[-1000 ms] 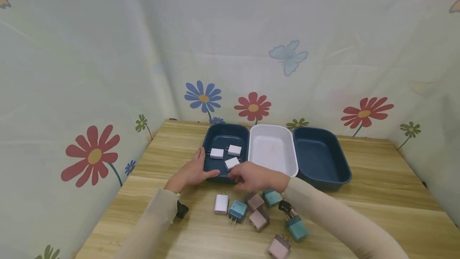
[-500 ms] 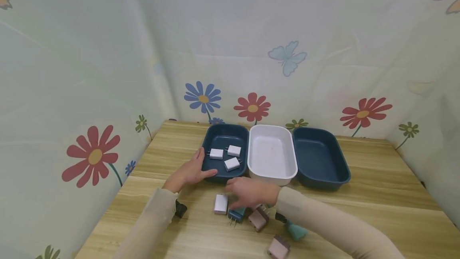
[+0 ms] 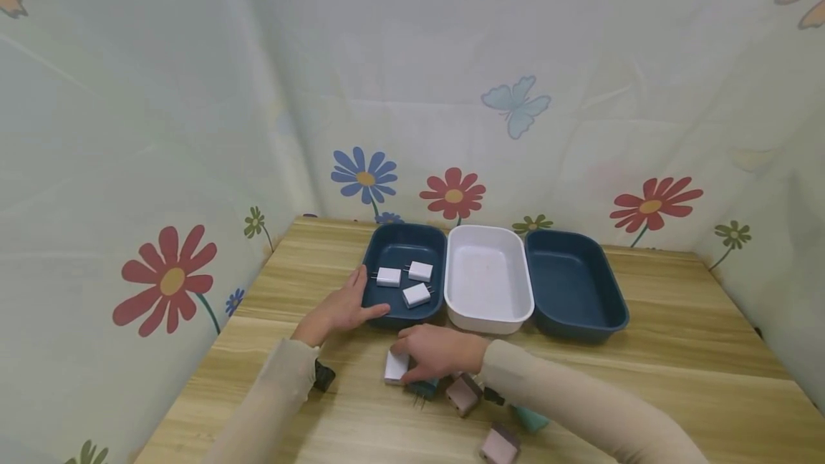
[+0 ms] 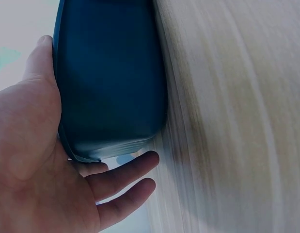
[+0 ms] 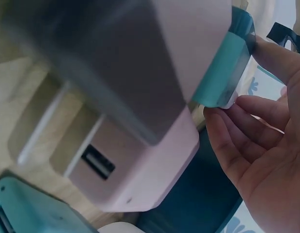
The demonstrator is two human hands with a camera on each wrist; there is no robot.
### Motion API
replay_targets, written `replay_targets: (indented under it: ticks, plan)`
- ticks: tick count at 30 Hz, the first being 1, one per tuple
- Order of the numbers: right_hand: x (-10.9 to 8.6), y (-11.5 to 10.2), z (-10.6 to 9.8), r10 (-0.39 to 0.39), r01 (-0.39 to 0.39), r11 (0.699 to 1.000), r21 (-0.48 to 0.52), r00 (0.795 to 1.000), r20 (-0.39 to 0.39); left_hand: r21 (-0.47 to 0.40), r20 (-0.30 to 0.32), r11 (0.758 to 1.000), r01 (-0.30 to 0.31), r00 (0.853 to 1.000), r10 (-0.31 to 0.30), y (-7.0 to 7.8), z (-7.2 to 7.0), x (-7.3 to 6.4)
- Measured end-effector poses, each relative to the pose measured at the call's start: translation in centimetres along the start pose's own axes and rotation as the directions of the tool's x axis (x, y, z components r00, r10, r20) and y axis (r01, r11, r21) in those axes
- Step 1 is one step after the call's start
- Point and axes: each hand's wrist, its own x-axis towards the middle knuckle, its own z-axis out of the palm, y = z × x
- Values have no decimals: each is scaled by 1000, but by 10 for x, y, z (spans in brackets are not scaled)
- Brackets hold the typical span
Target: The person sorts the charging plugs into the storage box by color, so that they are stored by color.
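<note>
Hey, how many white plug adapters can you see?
4. Three are in the left tray: a left adapter, a back adapter and a front adapter. The fourth adapter is on the table, at the right hand. More could be hidden behind that hand or its sleeve.

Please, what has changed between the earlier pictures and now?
The right hand moved from the left blue tray toward the person, to the loose white charger on the table; whether it grips is unclear. The left hand stayed at the tray's edge; the three chargers inside stayed put.
</note>
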Motion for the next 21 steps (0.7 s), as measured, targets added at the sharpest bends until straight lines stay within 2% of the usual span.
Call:
replay_targets:
  ticks: [9, 21]
  plan:
    - [6, -2, 3, 35, -36, 998, 53, 999, 23, -3, -7, 1000, 1, 1000, -1, -2, 3, 1]
    - [0, -10, -3, -88, 88, 996, 13, 996, 1, -15, -28, 1000, -11, 1000, 10, -5, 6, 3]
